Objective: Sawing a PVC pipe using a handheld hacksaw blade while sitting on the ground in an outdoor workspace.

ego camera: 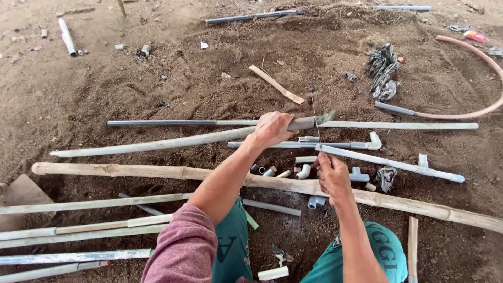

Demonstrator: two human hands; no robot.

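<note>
A: In the head view, what does the left hand point(272, 128) hold?

B: Its grip is wrapped around a long grey pipe point(157, 144) at centre frame. The pipe slants down toward the left over the dirt point(131, 84).

A: And the right hand point(331, 175)?

B: Lower, right of centre, its fingers are pinched on the near end of a white pipe point(390, 163) that runs to the lower right with a fitting point(422, 160) near its far end.

A: What lies between the hands?

B: Small pipe fittings point(304, 172), elbows and short couplers, lie loose on the dirt just behind a bamboo pole point(131, 171) crossing the frame.

A: Anything else?

B: More pipes point(73, 230) at lower left, a curved hose point(471, 55) at upper right.
</note>
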